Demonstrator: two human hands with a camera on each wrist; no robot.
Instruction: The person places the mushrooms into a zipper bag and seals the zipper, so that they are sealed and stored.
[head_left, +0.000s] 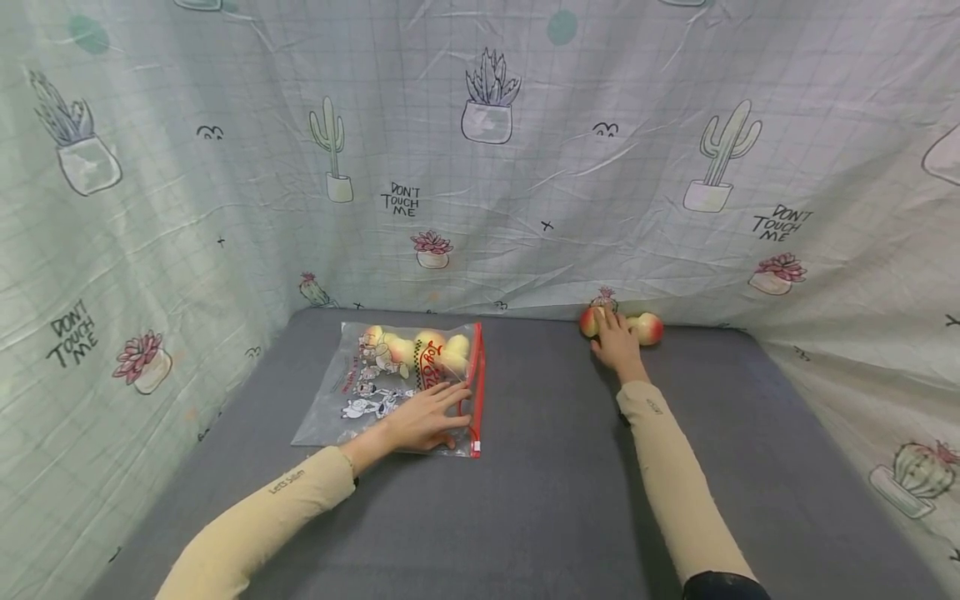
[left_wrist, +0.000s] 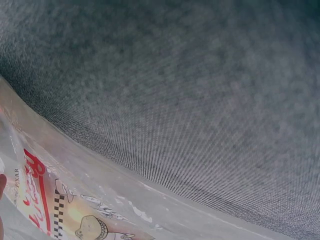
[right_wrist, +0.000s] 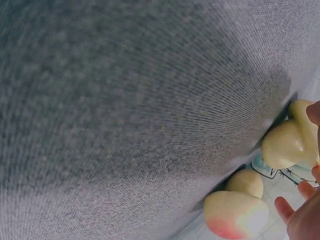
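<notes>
In the head view my left hand point(head_left: 429, 417) rests with spread fingers on a clear plastic zip bag point(head_left: 318, 421), beside its red zip edge. Several pale yellow, red-blushed pear-like fruits point(head_left: 397, 352) lie inside the bag. At the back of the table my right hand point(head_left: 617, 346) reaches over a similar fruit point(head_left: 589, 322), its fingers touching the top. Just right of that hand lies another fruit point(head_left: 649, 329). The right wrist view shows the reached fruit point(right_wrist: 283, 146) close by the fingers, which do not look closed round it; the other fruit point(right_wrist: 235, 212) lies apart, below it.
Both the bag and the loose fruits lie on a dark grey table point(head_left: 540, 467). A pale curtain point(head_left: 540, 167) printed with cacti hangs behind the table and along both sides. The loose fruits sit close against its lower edge.
</notes>
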